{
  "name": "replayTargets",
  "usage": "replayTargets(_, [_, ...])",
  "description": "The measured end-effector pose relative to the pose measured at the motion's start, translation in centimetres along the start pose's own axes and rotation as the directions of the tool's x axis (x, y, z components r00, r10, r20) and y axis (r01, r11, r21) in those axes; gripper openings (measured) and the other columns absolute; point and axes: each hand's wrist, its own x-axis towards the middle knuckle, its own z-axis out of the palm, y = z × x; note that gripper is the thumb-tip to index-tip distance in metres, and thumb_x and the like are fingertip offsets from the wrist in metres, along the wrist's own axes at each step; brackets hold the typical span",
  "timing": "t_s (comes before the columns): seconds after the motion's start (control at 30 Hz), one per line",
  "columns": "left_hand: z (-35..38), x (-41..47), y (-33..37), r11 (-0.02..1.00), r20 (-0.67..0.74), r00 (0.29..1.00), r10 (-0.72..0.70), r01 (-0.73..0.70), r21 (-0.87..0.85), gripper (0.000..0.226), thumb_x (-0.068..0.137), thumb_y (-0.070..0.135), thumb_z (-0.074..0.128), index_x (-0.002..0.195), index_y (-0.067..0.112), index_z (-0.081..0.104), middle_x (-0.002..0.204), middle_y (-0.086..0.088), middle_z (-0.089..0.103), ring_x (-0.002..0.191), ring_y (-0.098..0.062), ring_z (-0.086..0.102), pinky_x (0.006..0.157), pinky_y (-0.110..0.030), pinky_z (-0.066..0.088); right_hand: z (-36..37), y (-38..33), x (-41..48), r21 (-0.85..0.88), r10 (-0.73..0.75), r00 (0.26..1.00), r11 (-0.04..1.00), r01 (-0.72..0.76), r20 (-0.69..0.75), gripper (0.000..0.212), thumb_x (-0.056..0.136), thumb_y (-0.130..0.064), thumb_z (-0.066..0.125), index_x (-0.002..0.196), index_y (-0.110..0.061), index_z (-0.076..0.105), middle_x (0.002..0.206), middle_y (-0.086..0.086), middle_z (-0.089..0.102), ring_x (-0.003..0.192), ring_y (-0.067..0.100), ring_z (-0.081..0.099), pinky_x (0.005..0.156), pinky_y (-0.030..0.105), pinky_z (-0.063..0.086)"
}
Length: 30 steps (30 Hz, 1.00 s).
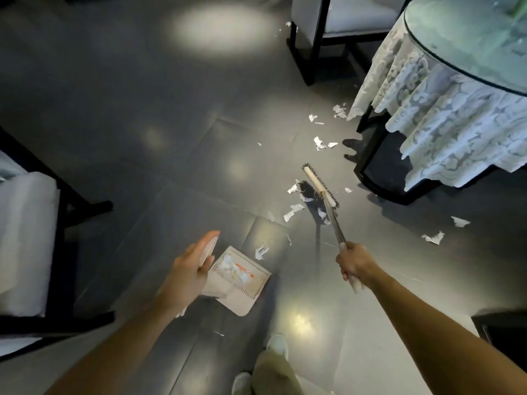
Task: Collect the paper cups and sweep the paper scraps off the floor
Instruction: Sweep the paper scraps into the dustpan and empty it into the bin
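The right hand point(353, 262) is gripping the pale handle of a broom point(320, 189), fingers wrapped tight around it, and the bristle head is resting on the grey tiled floor point(142, 109) among torn white paper scraps point(293, 210). More scraps are lying scattered toward the round table point(470, 38), which is wearing a lace tablecloth point(442, 118), and others are lying to the right of the broom. The left hand point(188, 269) is closing around the upright handle of a beige dustpan point(242, 283), thumb and fingers clamped on it; the pan is sitting on the floor just in front of the person's shoes, already holding a small heap of scraps. Dark-framed chairs with white cushions are standing at the left and at the top
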Motion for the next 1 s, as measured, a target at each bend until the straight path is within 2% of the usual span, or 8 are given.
replayTargets(0.1, [0.2, 1.9, 0.4, 1.0, -0.014, 1.0, 0.013, -0.013, 0.008, 0.046, 0.096, 0.013, 0.049, 0.139, 0.026, 0.041, 0.135, -0.002, 0.054, 0.12, -0.024, 0.053, 0.094, -0.026, 0.04, -2.2, -0.3, 4.2, -0.056, 0.017, 1.0, 0.998, -0.019, -0.025, 0.03, 0.093, 0.002, 0.045, 0.121, 0.009, 0.051, 0.065, 0.015, 0.053, 0.048, 0.022, 0.049, 0.043, 0.029, 0.043])
replayTargets(0.23, [-0.1, 4.1, 0.1, 0.999, 0.0, 1.0, -0.008, 0.008, 0.049, 0.048, 0.095, 0.018, 0.05, 0.139, 0.032, 0.039, 0.125, -0.004, 0.06, 0.102, -0.029, 0.063, 0.088, -0.036, 0.05, -2.9, 0.0, 8.0, -0.099, 0.059, 0.998, 0.993, -0.059, 0.0, 0.028, 0.092, 0.002, 0.046, 0.119, 0.009, 0.052, 0.064, 0.014, 0.053, 0.049, 0.022, 0.049, 0.047, 0.031, 0.044])
replayTargets(0.43, [-0.1, 5.5, -0.5, 1.0, -0.058, 0.998, 0.004, -0.003, 0.022, 0.045, 0.094, 0.014, 0.052, 0.136, 0.028, 0.044, 0.128, 0.001, 0.058, 0.112, -0.022, 0.058, 0.086, -0.024, 0.041, -2.3, 0.1, 9.2, -0.159, 0.102, 0.984, 0.984, -0.078, 0.143, 0.038, 0.092, 0.001, 0.048, 0.129, 0.004, 0.043, 0.071, 0.015, 0.055, 0.05, 0.019, 0.05, 0.043, 0.026, 0.045])
replayTargets(0.53, [-0.1, 6.8, -0.1, 0.999, -0.066, 0.997, 0.03, -0.029, 0.019, 0.045, 0.094, 0.013, 0.052, 0.137, 0.028, 0.044, 0.133, 0.001, 0.055, 0.12, -0.021, 0.054, 0.093, -0.024, 0.038, -2.1, -0.2, 7.9, -0.165, 0.094, 0.975, 0.984, -0.06, 0.203, 0.046, 0.092, 0.001, 0.047, 0.137, -0.002, 0.038, 0.078, 0.017, 0.055, 0.051, 0.018, 0.049, 0.039, 0.023, 0.044])
replayTargets(0.67, [0.4, 9.4, 1.3, 0.997, -0.077, 0.994, 0.077, -0.076, 0.025, 0.046, 0.096, 0.014, 0.05, 0.139, 0.025, 0.042, 0.138, -0.002, 0.051, 0.123, -0.027, 0.051, 0.1, -0.035, 0.039, -1.3, -0.8, 4.1, -0.197, 0.101, 0.948, 0.98, -0.042, 0.301, 0.046, 0.093, -0.001, 0.047, 0.138, -0.009, 0.038, 0.078, 0.013, 0.055, 0.052, 0.015, 0.05, 0.04, 0.021, 0.044])
replayTargets(0.8, [1.3, 11.7, 2.7, 0.997, -0.074, 0.996, 0.044, -0.048, -0.057, 0.048, 0.097, 0.013, 0.047, 0.141, 0.033, 0.039, 0.141, -0.006, 0.046, 0.126, -0.027, 0.046, 0.105, -0.04, 0.035, -0.5, -1.1, -1.3, -0.196, 0.142, 0.901, 0.978, -0.066, 0.41, 0.034, 0.091, -0.003, 0.049, 0.123, -0.012, 0.048, 0.066, 0.006, 0.054, 0.047, 0.011, 0.048, 0.042, 0.02, 0.043])
replayTargets(0.9, [1.7, 12.7, 3.3, 0.995, -0.071, 0.996, 0.05, -0.055, -0.079, 0.049, 0.098, 0.012, 0.046, 0.141, 0.034, 0.038, 0.136, -0.011, 0.049, 0.124, -0.03, 0.047, 0.104, -0.039, 0.036, -0.7, -1.5, -4.7, -0.113, 0.205, 0.854, 0.979, -0.171, 0.478, 0.027, 0.088, -0.003, 0.049, 0.113, -0.014, 0.054, 0.051, 0.001, 0.049, 0.042, 0.009, 0.042, 0.039, 0.019, 0.038])
replayTargets(1.0, [1.6, 12.5, 2.9, 0.993, -0.074, 0.995, 0.063, -0.07, -0.092, 0.048, 0.097, 0.011, 0.046, 0.14, 0.033, 0.039, 0.134, -0.013, 0.05, 0.12, -0.03, 0.049, 0.096, -0.031, 0.038, -1.7, -2.3, -6.9, -0.035, 0.218, 0.832, 0.972, -0.233, 0.51, 0.035, 0.088, 0.0, 0.048, 0.118, -0.019, 0.049, 0.044, -0.001, 0.046, 0.037, 0.008, 0.04, 0.035, 0.017, 0.035])
